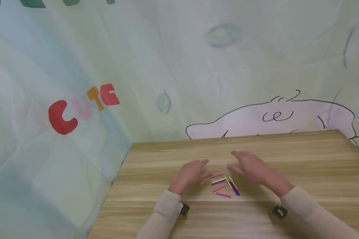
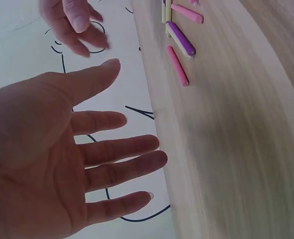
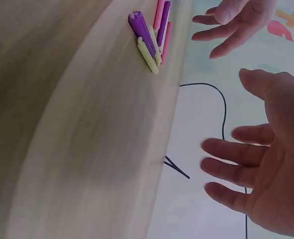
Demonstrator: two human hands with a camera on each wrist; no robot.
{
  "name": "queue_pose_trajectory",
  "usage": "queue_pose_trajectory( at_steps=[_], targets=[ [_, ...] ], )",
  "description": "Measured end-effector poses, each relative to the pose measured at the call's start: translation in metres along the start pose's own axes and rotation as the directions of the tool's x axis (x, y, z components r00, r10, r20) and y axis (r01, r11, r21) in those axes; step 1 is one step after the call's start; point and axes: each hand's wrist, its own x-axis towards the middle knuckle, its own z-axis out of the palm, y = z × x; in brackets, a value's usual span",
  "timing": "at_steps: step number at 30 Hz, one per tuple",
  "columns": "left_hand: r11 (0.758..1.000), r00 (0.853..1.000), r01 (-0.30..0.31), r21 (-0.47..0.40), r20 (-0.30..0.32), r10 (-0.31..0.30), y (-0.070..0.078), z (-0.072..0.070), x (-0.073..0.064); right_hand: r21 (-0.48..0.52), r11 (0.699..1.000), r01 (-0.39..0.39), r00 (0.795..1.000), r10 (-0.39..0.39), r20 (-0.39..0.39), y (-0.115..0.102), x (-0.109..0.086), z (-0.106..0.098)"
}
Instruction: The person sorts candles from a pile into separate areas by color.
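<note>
Pale sleeves [image 1: 314, 212] come nearest in my head view, reaching over the table [image 1: 155, 159]. Beyond them I see the left hand [image 1: 189, 174] and right hand [image 1: 252, 167] on either side of pink, yellow and purple sticks [image 1: 228, 183], lying well in from the table's far and left edges. In my left wrist view, the left hand's fingers stand apart, touching no stick. My right wrist view shows the right hand loosely spread, clear of them too.

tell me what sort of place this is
Probably an indoor play or filming corner: cartoon-printed cloth bearing the word CUTE, a wooden table, and coloured sticks lying on it.
</note>
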Motion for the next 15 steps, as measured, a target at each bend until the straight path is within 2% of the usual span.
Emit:
queue_pose_trajectory(
  at_steps=[6, 15],
  targets=[
    [1.000, 0.999, -0.019, -0.016, 0.043, 0.020, 0.005, 0.005, -0.002, 0.024, 0.999, -0.044, 0.989, 0.040, 0.139, -0.005, -0.006, 0.011],
    [0.993, 0.994, -0.076, -0.088, 0.069, 0.082, 0.015, 0.014, -0.001, 0.056, 0.998, 0.006, 0.987, -0.014, 0.157, -0.009, -0.010, 0.021]
  ],
)
